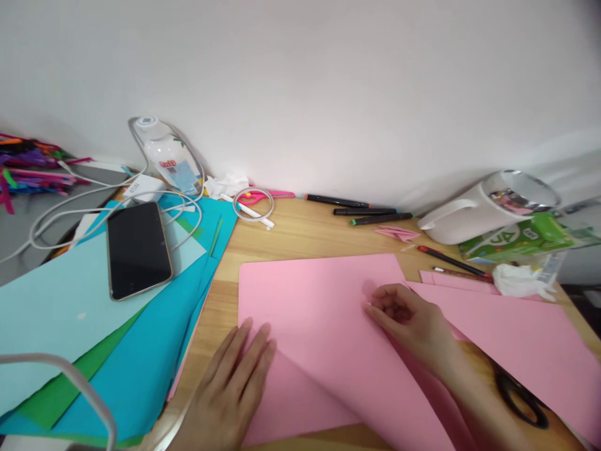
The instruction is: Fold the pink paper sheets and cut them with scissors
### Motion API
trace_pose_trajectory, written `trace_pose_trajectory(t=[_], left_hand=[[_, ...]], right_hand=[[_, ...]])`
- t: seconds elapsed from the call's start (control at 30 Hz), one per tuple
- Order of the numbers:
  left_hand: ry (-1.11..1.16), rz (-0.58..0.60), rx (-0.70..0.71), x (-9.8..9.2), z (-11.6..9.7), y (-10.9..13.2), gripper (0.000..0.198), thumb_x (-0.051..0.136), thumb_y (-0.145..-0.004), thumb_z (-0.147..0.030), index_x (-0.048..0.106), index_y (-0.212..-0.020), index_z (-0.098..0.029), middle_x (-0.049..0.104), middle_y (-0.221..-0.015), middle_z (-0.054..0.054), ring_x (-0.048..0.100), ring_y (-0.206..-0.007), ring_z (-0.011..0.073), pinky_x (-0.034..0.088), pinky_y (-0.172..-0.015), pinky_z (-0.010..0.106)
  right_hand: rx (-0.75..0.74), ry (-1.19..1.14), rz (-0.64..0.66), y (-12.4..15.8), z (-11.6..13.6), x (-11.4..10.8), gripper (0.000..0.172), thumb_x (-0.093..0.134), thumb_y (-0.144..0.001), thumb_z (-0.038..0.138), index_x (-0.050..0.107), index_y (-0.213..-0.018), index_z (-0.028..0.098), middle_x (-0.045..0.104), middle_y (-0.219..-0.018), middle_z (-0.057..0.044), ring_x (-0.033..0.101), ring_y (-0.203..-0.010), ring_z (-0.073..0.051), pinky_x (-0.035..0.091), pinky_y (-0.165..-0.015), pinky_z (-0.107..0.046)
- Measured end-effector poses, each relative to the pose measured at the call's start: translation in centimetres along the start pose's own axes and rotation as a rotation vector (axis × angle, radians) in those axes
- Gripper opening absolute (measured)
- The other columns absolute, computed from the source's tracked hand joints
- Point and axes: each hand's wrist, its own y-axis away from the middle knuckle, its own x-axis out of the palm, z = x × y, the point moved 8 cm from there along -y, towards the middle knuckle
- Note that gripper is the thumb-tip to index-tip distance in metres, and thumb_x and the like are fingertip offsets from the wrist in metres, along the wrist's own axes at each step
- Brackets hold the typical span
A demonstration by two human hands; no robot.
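Note:
A large pink paper sheet (pixel 319 307) lies on the wooden desk (pixel 300 235), folded over along a diagonal. My left hand (pixel 232 382) lies flat with fingers stretched out on the sheet's lower left part, by the fold. My right hand (pixel 408 316) rests on the folded flap near the middle, fingers curled and pressing the paper. A second pink sheet (pixel 516 344) lies to the right, partly under my right forearm.
Blue, light-blue and green paper sheets (pixel 117 351) lie at the left with a phone (pixel 138 248) on them and white cables. Markers (pixel 361 212), tape ring (pixel 253 203), white jug (pixel 474 213), green carton (pixel 521 238), tissue (pixel 519 279), black scissors (pixel 521 391) surround the work.

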Motion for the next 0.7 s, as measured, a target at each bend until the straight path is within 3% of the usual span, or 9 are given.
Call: trace_pose_trajectory(t=[0.5, 0.7], left_hand=[[0.002, 0.025, -0.007, -0.1, 0.0, -0.1, 0.058, 0.036, -0.082, -0.001, 0.037, -0.138, -0.012, 0.035, -0.147, 0.011, 0.024, -0.136, 0.0346, 0.035, -0.104, 0.047], [-0.012, 0.015, -0.003, -0.1, 0.1, -0.2, 0.058, 0.036, -0.083, -0.003, 0.035, -0.140, -0.012, 0.034, -0.148, 0.010, 0.025, -0.137, 0.0332, 0.037, -0.104, 0.046]], right_hand=[[0.166, 0.201, 0.087, -1.1, 0.0, -0.2, 0.019, 0.061, -0.068, 0.041, 0.062, -0.072, 0.022, 0.069, -0.068, -0.001, 0.063, -0.063, -0.019, 0.044, -0.057, -0.028], [0.158, 0.400, 0.020, -1.1, -0.2, -1.1, 0.033, 0.063, -0.065, 0.055, 0.058, -0.060, 0.022, 0.059, -0.052, 0.001, 0.056, -0.052, -0.018, 0.034, -0.048, -0.026]])
